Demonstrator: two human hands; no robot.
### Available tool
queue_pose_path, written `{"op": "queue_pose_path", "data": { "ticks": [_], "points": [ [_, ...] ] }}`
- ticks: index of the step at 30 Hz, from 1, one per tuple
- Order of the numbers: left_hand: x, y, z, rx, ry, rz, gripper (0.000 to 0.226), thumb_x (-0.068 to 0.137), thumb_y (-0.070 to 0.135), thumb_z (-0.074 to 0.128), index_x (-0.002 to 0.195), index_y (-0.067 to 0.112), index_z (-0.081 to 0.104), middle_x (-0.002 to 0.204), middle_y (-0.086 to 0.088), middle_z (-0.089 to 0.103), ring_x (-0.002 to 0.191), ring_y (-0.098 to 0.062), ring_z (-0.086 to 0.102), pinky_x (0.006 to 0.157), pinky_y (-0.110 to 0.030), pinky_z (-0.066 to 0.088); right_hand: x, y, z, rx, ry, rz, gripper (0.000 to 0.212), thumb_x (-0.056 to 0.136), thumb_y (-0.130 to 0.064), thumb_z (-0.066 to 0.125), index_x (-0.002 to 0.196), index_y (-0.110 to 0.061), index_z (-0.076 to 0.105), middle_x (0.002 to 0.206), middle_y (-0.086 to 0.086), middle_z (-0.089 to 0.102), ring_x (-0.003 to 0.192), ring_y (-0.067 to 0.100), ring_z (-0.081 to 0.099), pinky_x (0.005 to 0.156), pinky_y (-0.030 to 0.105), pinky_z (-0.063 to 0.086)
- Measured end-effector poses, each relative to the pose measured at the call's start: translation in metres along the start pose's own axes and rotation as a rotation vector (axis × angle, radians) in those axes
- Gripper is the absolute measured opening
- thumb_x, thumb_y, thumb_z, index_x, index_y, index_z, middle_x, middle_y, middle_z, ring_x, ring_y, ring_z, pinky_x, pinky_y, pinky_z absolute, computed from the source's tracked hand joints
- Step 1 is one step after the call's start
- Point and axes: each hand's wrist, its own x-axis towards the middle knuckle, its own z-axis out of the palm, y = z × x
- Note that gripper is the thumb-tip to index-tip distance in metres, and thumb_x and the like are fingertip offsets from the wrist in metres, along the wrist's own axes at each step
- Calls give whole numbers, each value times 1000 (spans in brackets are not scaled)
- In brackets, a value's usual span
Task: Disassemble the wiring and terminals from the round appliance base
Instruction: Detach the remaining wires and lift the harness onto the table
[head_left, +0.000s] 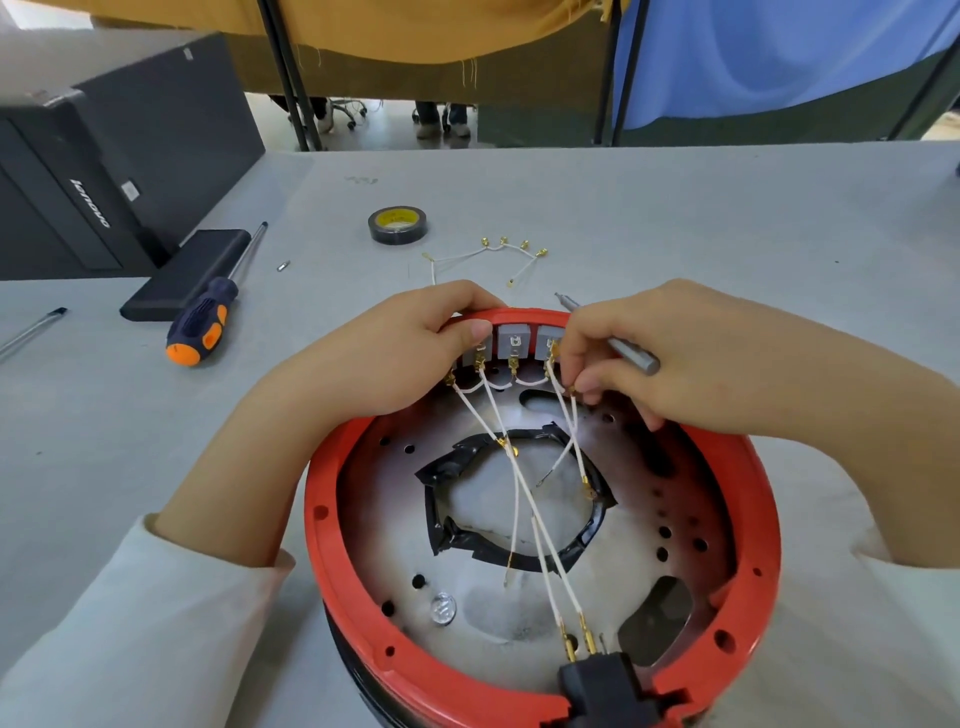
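Observation:
The round appliance base (748, 587) has a red rim and a metal plate inside, and lies on the grey table in front of me. White wires (524, 499) with brass terminals run from grey switch blocks (513, 339) at the far rim down to a black socket (605, 686) at the near rim. My left hand (395, 353) grips the far rim beside the blocks. My right hand (691, 358) holds a small grey metal tool (631, 351) and pinches a wire terminal below the rightmost block.
A loose wire harness (488, 254) with brass terminals lies beyond the base, next to a roll of black tape (397, 225). An orange-and-blue screwdriver (208, 317), a black box (182, 275) and a black computer case (98, 171) sit at the left.

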Motion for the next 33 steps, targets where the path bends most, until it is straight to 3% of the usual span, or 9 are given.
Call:
{"op": "queue_pose_path", "data": {
  "ticks": [2,6,11,15,19,22,26,29,33],
  "points": [
    [0,0,0,-3,4,-3,21,99,26,43,112,35,57,101,14,63,92,-6,55,83,-22,41,-2,3,-4,97,36,9,18,90,-17,57,81,-31,59,71,-18,66,49,7,62,57,24,47],
    [-1,1,-1,-10,8,-10,24,99,25,43,116,33,58,102,16,63,90,2,54,82,-16,40,-6,7,-16,207,127,-13,20,91,-13,56,81,-30,60,70,-14,68,51,8,62,45,13,42],
    [-1,1,-2,-5,2,-12,24,99,25,43,117,32,57,108,13,63,99,-5,55,88,-22,41,-2,9,-22,292,119,32,24,92,-7,55,79,-26,60,70,-3,69,52,17,63,43,26,51],
    [-1,1,-1,1,0,-8,23,99,25,44,117,32,57,105,13,62,96,-4,55,86,-22,41,-2,1,-13,313,42,20,23,92,-8,56,78,-26,59,66,-7,66,38,11,56,41,19,45],
    [0,-1,-1,15,9,-9,22,99,27,44,115,35,56,101,16,61,88,3,53,78,-12,38,-4,-3,-13,315,28,-9,22,90,-10,58,77,-27,59,67,-11,65,41,6,53,43,19,46],
    [0,0,-1,11,7,-8,23,99,26,43,117,33,57,103,15,62,88,3,53,77,-12,38,-9,-3,-18,270,26,-15,22,89,-11,58,76,-28,58,64,-13,64,47,2,53,44,10,39],
    [-1,0,-1,12,6,-10,24,99,26,43,117,34,57,105,15,62,93,0,54,80,-14,39,-10,-1,-23,242,102,-15,22,86,-10,57,75,-29,59,65,-15,62,56,0,54,54,7,39],
    [-1,0,-1,14,6,-10,22,99,27,43,116,35,56,104,17,61,90,4,53,78,-14,39,-7,1,-24,282,180,4,21,84,-8,56,74,-26,60,63,-11,58,51,2,49,49,8,38],
    [-1,1,-2,-5,4,-15,22,99,26,43,114,35,56,105,16,62,98,-3,55,86,-20,41,7,9,-18,657,352,106,24,85,-3,54,71,-22,60,54,-9,54,47,5,44,39,16,31]
  ]
}}
